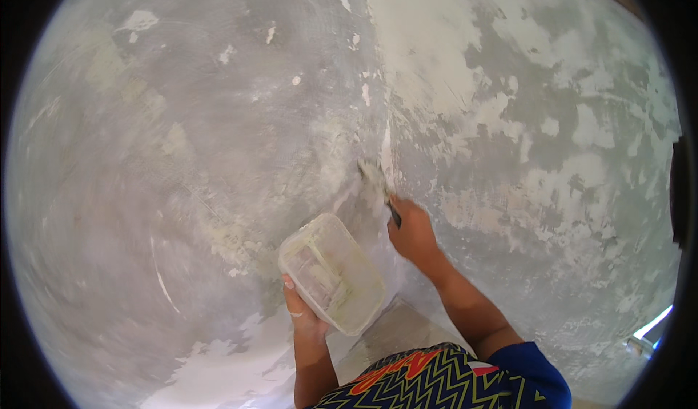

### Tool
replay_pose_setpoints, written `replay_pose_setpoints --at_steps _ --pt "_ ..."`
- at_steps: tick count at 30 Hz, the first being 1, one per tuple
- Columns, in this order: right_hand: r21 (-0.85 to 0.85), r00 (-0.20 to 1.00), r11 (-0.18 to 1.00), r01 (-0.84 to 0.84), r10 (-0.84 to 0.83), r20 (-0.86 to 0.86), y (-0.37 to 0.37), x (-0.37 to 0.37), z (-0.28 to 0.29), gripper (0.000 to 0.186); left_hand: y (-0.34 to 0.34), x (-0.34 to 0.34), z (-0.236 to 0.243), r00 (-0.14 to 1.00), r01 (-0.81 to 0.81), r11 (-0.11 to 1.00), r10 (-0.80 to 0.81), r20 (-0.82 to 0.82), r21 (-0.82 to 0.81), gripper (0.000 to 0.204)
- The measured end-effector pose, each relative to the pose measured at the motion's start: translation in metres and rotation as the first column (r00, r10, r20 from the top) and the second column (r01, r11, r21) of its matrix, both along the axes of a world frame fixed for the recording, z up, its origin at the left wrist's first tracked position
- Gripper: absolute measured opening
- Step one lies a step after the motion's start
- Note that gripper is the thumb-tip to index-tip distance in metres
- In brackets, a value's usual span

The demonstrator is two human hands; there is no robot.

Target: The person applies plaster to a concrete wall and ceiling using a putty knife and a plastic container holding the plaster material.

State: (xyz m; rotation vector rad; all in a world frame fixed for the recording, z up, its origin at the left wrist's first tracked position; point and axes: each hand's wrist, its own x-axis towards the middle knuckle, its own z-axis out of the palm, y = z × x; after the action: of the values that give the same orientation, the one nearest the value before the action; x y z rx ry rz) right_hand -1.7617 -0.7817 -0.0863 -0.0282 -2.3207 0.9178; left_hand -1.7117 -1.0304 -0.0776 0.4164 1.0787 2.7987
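My right hand is closed around the dark handle of a putty knife. The knife's blade, smeared with pale filler, lies at the inner corner where two wall faces meet; whether it presses on the wall is hard to tell. Lower and to the left, my left hand grips a clear plastic tub by its side and underside. The tub is tilted, its open top partly toward me, and whitish filler coats its inside and rim. Most of the left fingers are hidden behind the tub. White smears show on that hand.
The grey left wall carries scattered white patches. Broader white filler covers much of the right wall. A pale floor area shows below the tub. Dark objects stand at the right edge, beside a bright gap.
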Motion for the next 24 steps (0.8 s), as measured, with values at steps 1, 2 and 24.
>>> replay_pose_setpoints --at_steps 1,2,24 --pt "0.007 0.999 1.000 -0.028 0.028 0.019 -0.002 0.012 -0.007 0.053 -0.001 0.001 -0.003 1.000 0.015 0.999 -0.015 0.013 0.029 0.069" --pt "0.010 0.997 0.998 -0.066 0.066 0.038 -0.003 0.022 -0.014 0.053 -0.003 0.002 -0.004 0.999 0.019 0.998 -0.020 0.025 0.055 0.068" --pt "-0.948 -0.142 0.116 -0.297 0.976 0.164 0.045 0.086 -0.005 0.026 0.048 0.118 -0.046 0.814 -0.573 0.819 0.568 0.121 0.015 0.076"
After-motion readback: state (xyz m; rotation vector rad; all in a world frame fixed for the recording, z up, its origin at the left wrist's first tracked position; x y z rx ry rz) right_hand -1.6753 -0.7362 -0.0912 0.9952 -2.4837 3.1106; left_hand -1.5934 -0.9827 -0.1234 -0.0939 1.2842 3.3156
